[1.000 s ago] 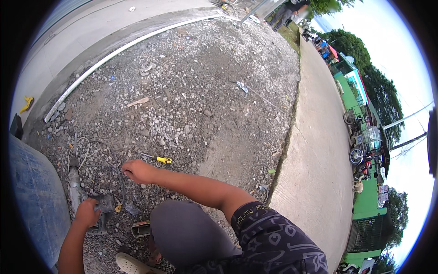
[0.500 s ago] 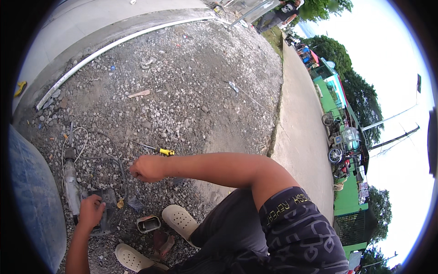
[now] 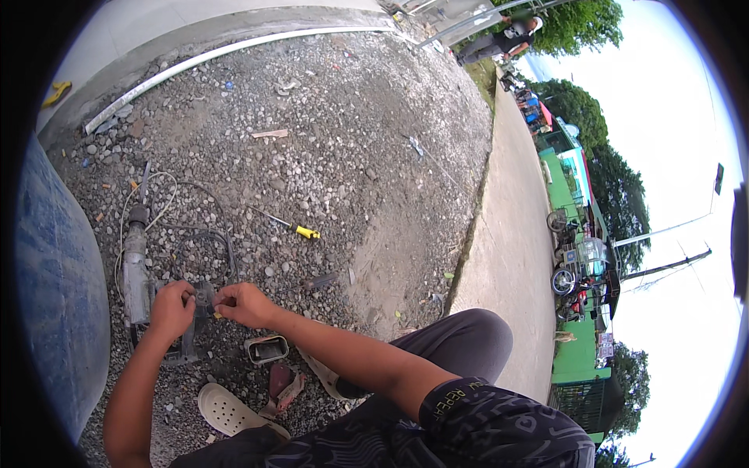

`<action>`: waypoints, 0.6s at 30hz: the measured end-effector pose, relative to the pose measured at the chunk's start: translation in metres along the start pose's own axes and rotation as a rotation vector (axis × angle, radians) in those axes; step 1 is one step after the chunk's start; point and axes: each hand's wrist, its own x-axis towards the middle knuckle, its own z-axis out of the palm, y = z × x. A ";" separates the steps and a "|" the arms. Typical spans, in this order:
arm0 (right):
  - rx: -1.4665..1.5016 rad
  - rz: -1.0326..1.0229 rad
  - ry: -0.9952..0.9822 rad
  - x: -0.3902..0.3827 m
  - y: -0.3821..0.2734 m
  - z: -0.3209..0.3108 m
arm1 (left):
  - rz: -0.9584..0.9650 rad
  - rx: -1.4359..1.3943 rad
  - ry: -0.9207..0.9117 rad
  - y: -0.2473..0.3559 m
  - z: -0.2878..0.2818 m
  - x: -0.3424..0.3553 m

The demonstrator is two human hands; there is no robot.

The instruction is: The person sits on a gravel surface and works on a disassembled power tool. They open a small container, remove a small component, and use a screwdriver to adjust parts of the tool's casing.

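Observation:
A grey, dusty power drill [image 3: 135, 261] with a long bit lies on the gravel at the left. Beside its body is a dark, flat part [image 3: 203, 299], partly covered by my hands. Over that part, my left hand [image 3: 173, 312] has its fingers curled together; whatever they hold is hidden. My right hand [image 3: 246, 304] faces it, a short gap away, thumb and fingers pinched. Something small and yellow [image 3: 218, 315] shows at those fingertips, too small to name. A dark cord [image 3: 228, 248] loops over the stones just beyond.
A yellow-handled screwdriver [image 3: 306, 232] lies ahead on the gravel. By my cream clog [image 3: 226, 409] stands an open rectangular tin [image 3: 267, 349]. A blue barrel [image 3: 62, 288] rises at the left. White pipe [image 3: 234, 53] follows the wall; a person [image 3: 507, 40] stands far off.
My right hand has come back toward me and down beside the left, where the small yellow thing lay. My left hand has shifted slightly and curled its fingers. The view has shifted.

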 end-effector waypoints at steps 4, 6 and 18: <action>-0.011 -0.008 0.045 -0.003 0.008 0.009 | 0.074 0.061 -0.031 0.002 -0.004 -0.001; -0.006 0.005 0.058 -0.005 0.014 0.010 | 0.016 0.058 -0.058 -0.004 -0.001 -0.003; 0.144 0.145 0.081 -0.007 0.006 0.022 | 0.110 0.180 -0.091 -0.013 0.006 -0.003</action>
